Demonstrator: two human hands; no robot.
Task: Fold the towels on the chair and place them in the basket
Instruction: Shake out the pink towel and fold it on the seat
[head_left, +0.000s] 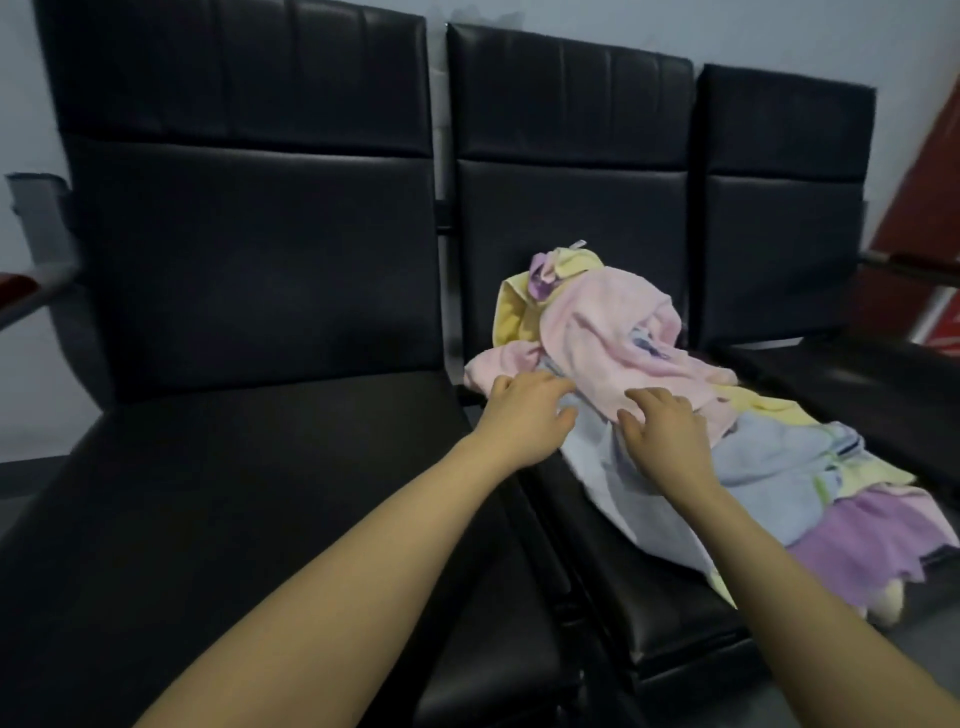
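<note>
1. Just beyond the fingers of both hands, a loose pile of towels (675, 405) lies unfolded on the middle chair (571, 208) of a row of black padded seats.
2. The left hand (524, 415) reaches onto the near-left edge of the pile, its fingers (558, 387) lightly curled and touching the pink towel (613, 332); whether they pinch the cloth cannot be told.
3. The right hand (667, 434) rests just beside it, fingers (636, 397) spread and bent, pressing where the pink towel meets a pale blue towel (623, 483) beneath the palm.
4. To the right of the right hand lie yellow (753, 402), blue and purple towels (872, 540), trailing toward the seat's front edge.
5. Left of the left hand stands the left chair (249, 260); a third chair (779, 208) stands beyond the pile.
</note>
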